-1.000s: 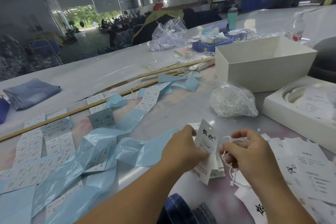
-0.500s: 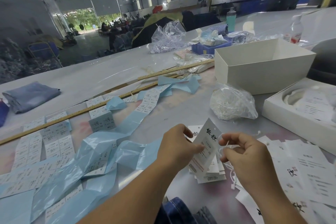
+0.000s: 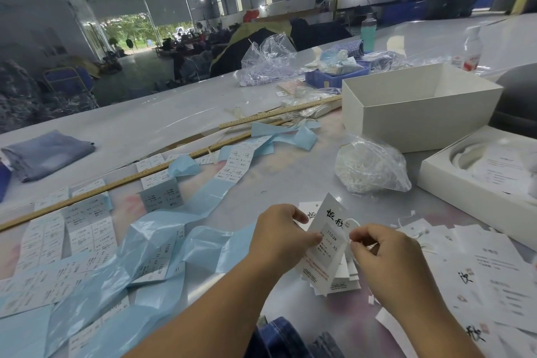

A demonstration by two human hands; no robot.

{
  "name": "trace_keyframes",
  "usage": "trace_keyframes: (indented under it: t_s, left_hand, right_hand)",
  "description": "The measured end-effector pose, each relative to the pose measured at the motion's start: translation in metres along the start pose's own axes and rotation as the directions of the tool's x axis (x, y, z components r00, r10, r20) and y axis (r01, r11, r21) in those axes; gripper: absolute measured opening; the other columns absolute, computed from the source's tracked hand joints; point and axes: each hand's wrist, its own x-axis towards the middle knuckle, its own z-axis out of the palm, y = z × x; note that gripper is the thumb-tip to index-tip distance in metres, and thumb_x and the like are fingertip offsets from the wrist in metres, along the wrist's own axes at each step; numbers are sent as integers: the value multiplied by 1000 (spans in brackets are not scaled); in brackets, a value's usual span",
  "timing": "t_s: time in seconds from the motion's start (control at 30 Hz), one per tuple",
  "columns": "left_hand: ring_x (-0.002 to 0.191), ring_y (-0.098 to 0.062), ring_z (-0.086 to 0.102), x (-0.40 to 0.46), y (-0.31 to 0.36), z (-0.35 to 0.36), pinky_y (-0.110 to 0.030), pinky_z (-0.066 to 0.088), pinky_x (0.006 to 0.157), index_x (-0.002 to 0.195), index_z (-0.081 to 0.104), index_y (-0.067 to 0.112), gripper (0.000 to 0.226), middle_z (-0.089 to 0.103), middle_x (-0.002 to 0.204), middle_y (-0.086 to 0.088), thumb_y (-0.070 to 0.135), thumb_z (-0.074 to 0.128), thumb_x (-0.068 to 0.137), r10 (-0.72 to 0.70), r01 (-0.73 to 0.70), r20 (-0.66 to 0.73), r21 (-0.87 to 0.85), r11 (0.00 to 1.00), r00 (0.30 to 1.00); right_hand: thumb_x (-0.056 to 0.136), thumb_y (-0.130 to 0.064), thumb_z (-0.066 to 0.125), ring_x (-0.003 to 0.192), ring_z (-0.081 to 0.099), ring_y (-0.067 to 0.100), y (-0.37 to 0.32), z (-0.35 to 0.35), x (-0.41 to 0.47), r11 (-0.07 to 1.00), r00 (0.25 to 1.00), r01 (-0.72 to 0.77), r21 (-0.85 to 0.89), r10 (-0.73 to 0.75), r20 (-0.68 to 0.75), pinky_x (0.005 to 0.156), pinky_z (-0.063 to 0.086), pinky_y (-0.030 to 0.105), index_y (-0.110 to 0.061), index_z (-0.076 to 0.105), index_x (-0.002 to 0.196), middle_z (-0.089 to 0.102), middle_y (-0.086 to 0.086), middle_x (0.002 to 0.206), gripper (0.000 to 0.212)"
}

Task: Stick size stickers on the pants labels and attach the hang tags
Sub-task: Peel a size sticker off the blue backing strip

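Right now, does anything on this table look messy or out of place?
Yes. Blue sticker backing strips lie crumpled and tangled over the table's left side, and loose hang tags are scattered at the right. The left hand and right hand hold one tag upright.

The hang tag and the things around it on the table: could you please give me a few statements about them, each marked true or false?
1. The left hand pinches the hang tag. True.
2. The right hand lies flat on the table. False: it pinches a white string beside the tag.
3. The tag carries a sticker reading XS. True.
4. The large white box is closed with a lid. False: it stands open.
5. The clear bag of strings sits inside that box. False: it lies on the table in front.
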Motion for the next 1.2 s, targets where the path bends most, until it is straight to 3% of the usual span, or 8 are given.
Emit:
trace_keyframes:
  t_s: [0.17,0.4,0.57,0.67,0.8,0.9,1.03,1.2]
  left_hand:
    - [62,-12,71,1,0,0,-23,54,54,94,65,19,23,70,76,1,22,81,78,-14,14,11,-46,999,1000]
    - [61,-17,71,1,3,-2,-26,57,54,92,68,10,9,73,80,-7,8,73,85,-83,102,80,-265,959,993]
    - [67,-21,70,1,3,-4,-28,59,61,97,68,3,7,73,91,-16,2,65,90,-110,186,191,-443,877,975]
    - [80,-25,69,1,2,-7,-34,61,73,107,67,-1,16,73,102,-19,4,64,92,-113,261,318,-473,842,941]
    - [76,-21,58,0,0,-12,-26,50,63,95,69,7,6,70,92,-13,9,68,89,-119,331,425,-470,818,897]
    - [73,-18,59,-1,0,-15,-24,43,63,79,71,15,11,72,91,-10,13,69,89,-97,320,442,-464,826,892]
    - [70,-15,63,-2,1,-15,-26,40,63,80,70,16,8,74,91,-10,15,70,88,-90,317,441,-475,821,893]
    - [70,-15,65,-2,2,-16,-28,38,64,73,72,17,14,76,94,-11,15,71,87,-89,326,448,-488,810,890]
  right_hand:
    - [83,-31,67,64,61,6,-1,3,-2,992,986,-58,-115,75,146,60,55,30,-30,69,67,64,-15,71,17]
    - [85,-46,66,56,60,7,-2,5,-3,992,981,-85,-89,99,166,51,48,27,-23,69,61,66,-11,62,33]
    - [88,-43,65,55,59,10,-1,5,-1,991,990,-119,-53,123,72,49,45,29,-18,63,56,63,-8,61,41]
    - [87,-38,68,53,59,11,2,3,0,989,988,-150,12,149,37,48,40,25,-17,64,56,64,-7,58,38]
    - [83,-29,75,53,60,17,2,0,3,973,988,-150,174,154,-12,48,40,24,-17,66,62,66,-4,59,26]
    - [82,-26,78,56,62,15,1,-2,4,951,986,-153,270,166,-27,51,41,24,-16,68,64,68,-4,58,23]
    - [81,-25,78,58,65,13,2,-3,5,923,982,-172,345,186,-9,55,47,27,-15,69,65,70,-8,60,21]
    - [83,-22,76,36,50,-1,6,-2,7,865,973,-221,451,228,39,44,40,19,-13,71,69,66,-8,52,18]
